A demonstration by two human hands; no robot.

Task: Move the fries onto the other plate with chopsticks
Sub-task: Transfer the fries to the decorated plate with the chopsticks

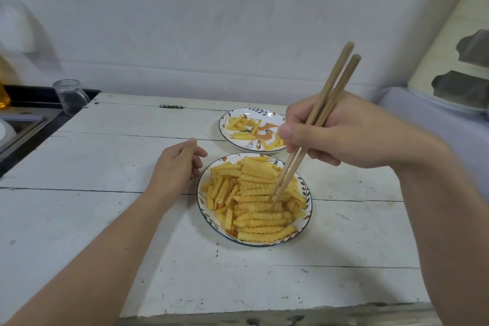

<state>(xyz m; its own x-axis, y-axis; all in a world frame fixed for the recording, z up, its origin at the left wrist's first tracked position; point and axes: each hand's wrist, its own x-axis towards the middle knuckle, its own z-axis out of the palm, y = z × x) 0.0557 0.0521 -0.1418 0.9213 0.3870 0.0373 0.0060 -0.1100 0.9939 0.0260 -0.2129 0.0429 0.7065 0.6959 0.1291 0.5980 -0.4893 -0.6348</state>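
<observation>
White plank table (105, 167) against white wall; sink (21, 124) at left edge. Right hand (344, 135) grips chopsticks (317, 119), tips in near plate's (307, 190) fries (254, 201). Left hand (177, 167) loosely curled, empty.

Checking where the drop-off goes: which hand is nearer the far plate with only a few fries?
Right. The right hand holding the chopsticks overlaps the far plate's right edge; the left hand rests lower left, beside the near plate.

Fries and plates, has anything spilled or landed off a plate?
Nothing stands out. The fries sit heaped inside the near plate, a few lie in the far plate, and none show on the white table.
</observation>
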